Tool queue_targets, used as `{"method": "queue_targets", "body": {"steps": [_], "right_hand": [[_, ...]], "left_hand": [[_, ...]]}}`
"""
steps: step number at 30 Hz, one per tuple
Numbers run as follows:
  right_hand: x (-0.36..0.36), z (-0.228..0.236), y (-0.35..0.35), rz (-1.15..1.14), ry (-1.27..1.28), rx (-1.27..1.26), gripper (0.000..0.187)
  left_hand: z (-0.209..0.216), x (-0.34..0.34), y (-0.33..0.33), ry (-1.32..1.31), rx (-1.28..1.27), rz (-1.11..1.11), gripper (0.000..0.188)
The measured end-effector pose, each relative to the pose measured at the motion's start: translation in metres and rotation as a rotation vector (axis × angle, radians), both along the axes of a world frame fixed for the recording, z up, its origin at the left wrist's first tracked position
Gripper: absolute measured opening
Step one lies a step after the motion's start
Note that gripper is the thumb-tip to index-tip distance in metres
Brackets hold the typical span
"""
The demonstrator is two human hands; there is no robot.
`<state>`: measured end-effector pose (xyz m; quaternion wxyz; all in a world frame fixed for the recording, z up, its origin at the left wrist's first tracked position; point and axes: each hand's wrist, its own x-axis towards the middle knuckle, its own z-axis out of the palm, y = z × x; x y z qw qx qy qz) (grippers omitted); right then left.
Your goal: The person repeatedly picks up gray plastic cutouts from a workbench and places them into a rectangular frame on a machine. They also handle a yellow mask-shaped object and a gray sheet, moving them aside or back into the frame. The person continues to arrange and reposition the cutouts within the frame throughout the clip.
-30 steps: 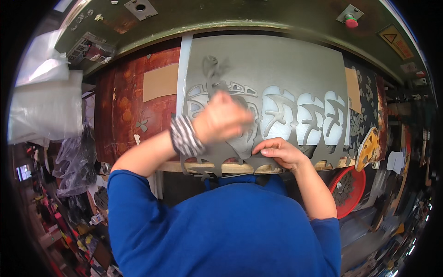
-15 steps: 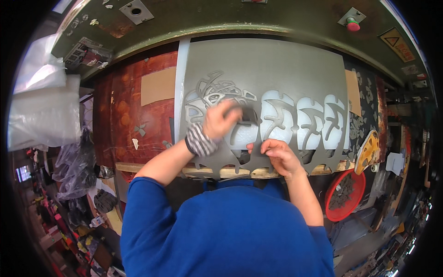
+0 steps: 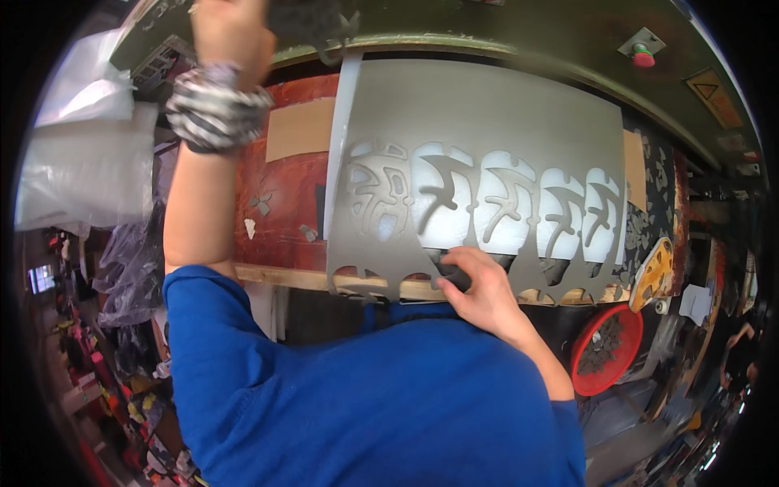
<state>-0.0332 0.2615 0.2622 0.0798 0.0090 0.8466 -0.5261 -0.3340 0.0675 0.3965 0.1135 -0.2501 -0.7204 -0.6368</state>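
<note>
My left hand (image 3: 233, 36), wearing a black-and-white striped wristband, is raised at the top left and partly cut off by the frame edge. It seems closed on a blurred dark grey cut-out piece (image 3: 312, 23). My right hand (image 3: 485, 294) is at the sheet's near edge, thumb and fingers bent around a small dark grey piece (image 3: 456, 277). The large grey sheet (image 3: 487, 101) lies over a pale board. A row of rounded openings runs along its near part, with branching grey strips left inside. At the row's left end, a pattern of cut lines (image 3: 380, 188) shows in the sheet.
Beyond the sheet is a green machine front with a red knob (image 3: 643, 57). Brown card (image 3: 299, 130) lies on the red board at left. On the right are dark scraps, a yellow perforated plate (image 3: 652, 274) and a red basin (image 3: 578, 357) of grey offcuts.
My left hand has swung up and left from the sheet. The heap of cut-out pieces has left the sheet's left part, uncovering cut lines. My right hand stays near the front edge.
</note>
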Motion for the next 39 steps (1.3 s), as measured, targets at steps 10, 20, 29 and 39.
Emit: {"method": "queue_targets", "body": {"steps": [10,20,29,39], "right_hand": [[-0.047,-0.07,-0.015,0.249,-0.753,-1.089,0.019],[-0.045,-0.06,-0.024,0.082,-0.64,-1.121,0.014],[-0.005,-0.032,0.003,0.169,0.022,-0.005,0.012],[0.022,-0.027,0.112,-0.308,-0.261,-0.325,0.011]], "left_hand": [[-0.184,0.156,-0.064,0.412,-0.717,-0.863,0.055],[-0.164,0.14,-0.045,-0.599,-0.353,-0.318,0.023],[-0.027,0.027,-0.147,-0.278,0.63,0.111,0.046],[-0.058,0.061,-0.224,0.292,-0.422,0.717,0.019]]}}
